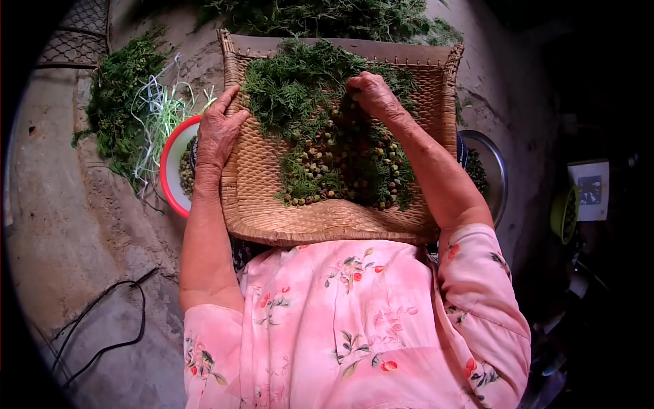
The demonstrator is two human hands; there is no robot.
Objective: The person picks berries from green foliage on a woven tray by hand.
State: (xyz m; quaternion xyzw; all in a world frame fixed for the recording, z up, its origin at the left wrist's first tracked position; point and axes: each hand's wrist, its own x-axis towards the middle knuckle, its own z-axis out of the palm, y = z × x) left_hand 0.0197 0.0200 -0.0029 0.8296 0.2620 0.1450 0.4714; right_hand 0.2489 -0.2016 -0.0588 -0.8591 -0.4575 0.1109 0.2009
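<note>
Sprigs (289, 82), green and feathery, lie under and beside my right grip (351, 88); its fingers are curled together, though I cannot tell what is between them. My left grip (225, 126) is apart, fingers spread along the near side rim of the woven tray (255, 221), steadying it. Round pods (317, 160) lie nearer my body than the right grip. I'd judge a light fingertip pinch best, lifting stems gently and keeping the tray level so nothing rolls.

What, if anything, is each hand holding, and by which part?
The left hand grips the woven tray by its left rim. The right hand is at the green sprigs; whether its fingers hold any cannot be told.
</note>
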